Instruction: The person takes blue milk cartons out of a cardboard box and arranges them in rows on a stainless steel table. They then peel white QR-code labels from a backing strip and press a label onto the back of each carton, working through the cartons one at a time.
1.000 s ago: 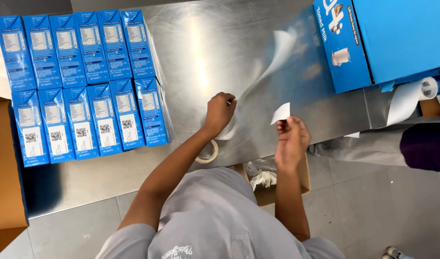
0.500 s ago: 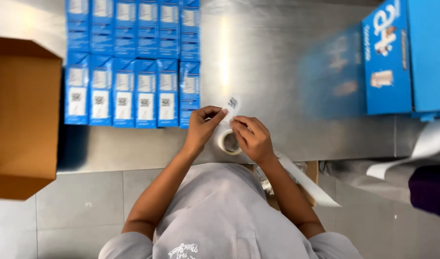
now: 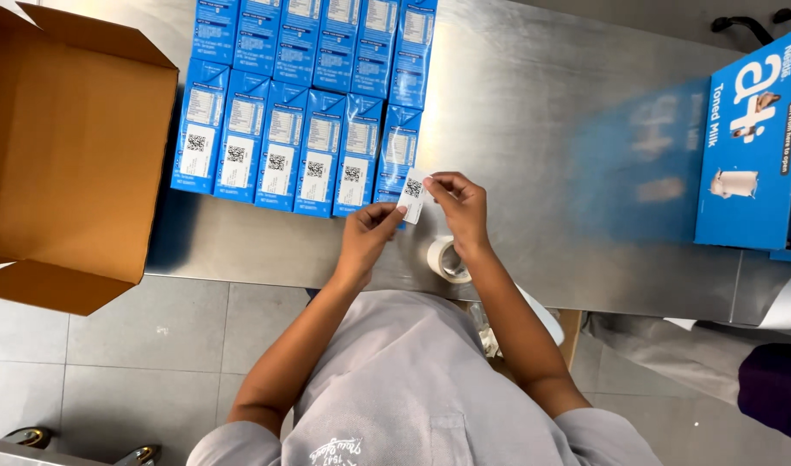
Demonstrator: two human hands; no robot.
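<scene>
Between both hands I hold a small white sticker label (image 3: 412,197) with a square printed code. My left hand (image 3: 368,236) pinches its lower edge and my right hand (image 3: 458,207) pinches its upper right corner. The label hovers over the nearest blue carton (image 3: 396,153) at the right end of two rows of blue cartons (image 3: 283,121) lying flat on the steel table (image 3: 542,129). Most front-row cartons carry a white code label. A roll of white tape (image 3: 445,259) lies under my right wrist.
An open brown cardboard box (image 3: 68,155) stands at the left, overhanging the table edge. A large blue printed case (image 3: 749,155) sits at the right. Grey tiled floor (image 3: 154,362) lies below the table's front edge. A dark sleeve (image 3: 775,388) shows at the lower right.
My hands came together from apart and now hold one label between them. The view shifted left, so the cardboard box came fully into sight, and the label moved up toward the cartons.
</scene>
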